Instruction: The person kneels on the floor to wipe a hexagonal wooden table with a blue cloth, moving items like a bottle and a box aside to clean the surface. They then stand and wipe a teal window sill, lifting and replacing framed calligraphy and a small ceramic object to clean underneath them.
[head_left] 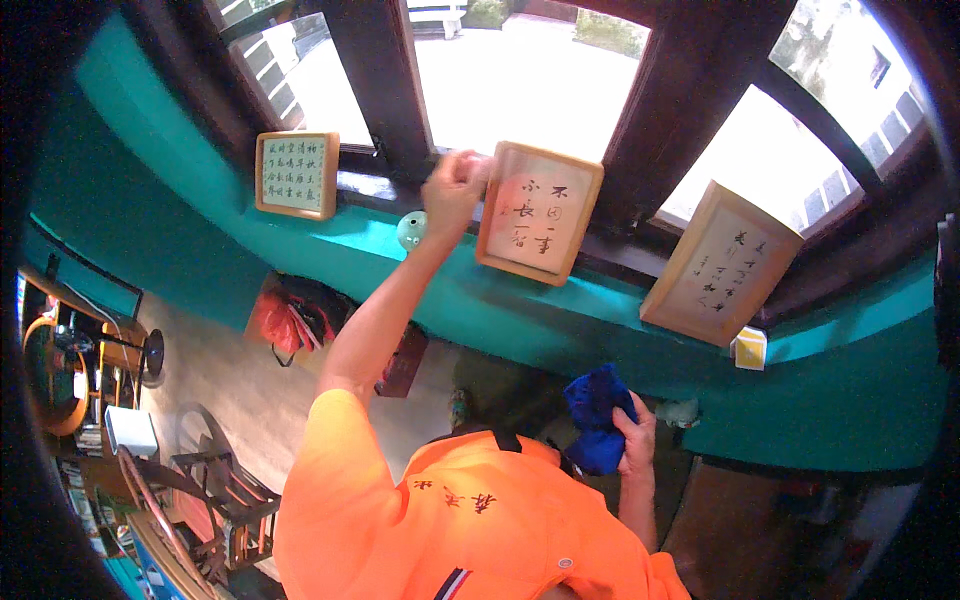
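My left hand (452,200) is raised at the upper left corner of the middle framed calligraphy (540,213), its fingers closed on the edge of the light wooden frame. The fingertips are slightly blurred there. Down at my right side, my right hand (637,435) grips a bunched dark blue cloth (597,415), with the thumb over it. A small pale green round object (411,231) with dark spots rests on the sill just beside my left forearm.
More framed calligraphy stands at the left (297,175) and right (722,265) along the teal sill (610,300), before dark-framed windows. A small yellow and white box (749,348) sits by the right frame. A wooden chair (235,490) and a red bag (285,320) are lower left.
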